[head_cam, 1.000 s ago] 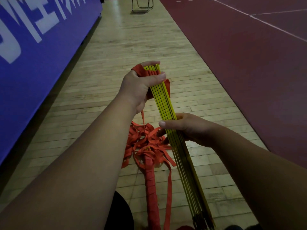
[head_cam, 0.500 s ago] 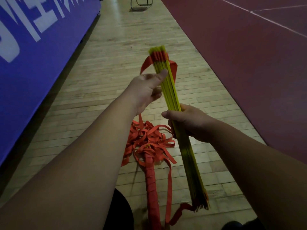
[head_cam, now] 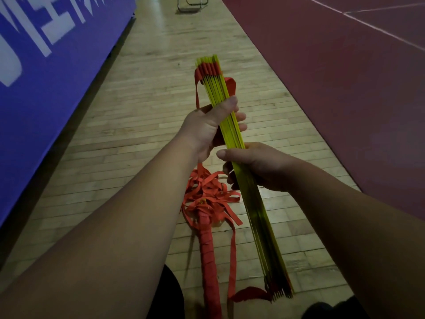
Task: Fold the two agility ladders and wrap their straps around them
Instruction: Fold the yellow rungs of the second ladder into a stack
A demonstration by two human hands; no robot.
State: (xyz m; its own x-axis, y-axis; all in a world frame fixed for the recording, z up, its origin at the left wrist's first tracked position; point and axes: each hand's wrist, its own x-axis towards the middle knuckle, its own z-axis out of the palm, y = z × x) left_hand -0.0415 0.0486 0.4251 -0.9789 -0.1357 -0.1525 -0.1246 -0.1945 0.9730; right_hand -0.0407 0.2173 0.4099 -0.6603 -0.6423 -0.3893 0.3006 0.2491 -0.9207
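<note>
Yellow rung bundle (head_cam: 232, 125) gripped mid-frame.
Rungs stacked flat, red strap (head_cam: 231, 85) looped near the top; left hand (head_cam: 207, 132) and right hand (head_cam: 259, 166) are both curled round it.

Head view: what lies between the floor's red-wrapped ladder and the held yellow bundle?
A loose red strap runs between wrapped ladder and yellow bundle, over wooden floor; head view.

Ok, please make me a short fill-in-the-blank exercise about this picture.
1. The left hand and the right hand both grip the ____ rungs.
2. The hand farther from the camera is the ____ one.
3. The ladder on the floor is wrapped in a ____ strap.
Missing words: yellow, left, red.
</note>
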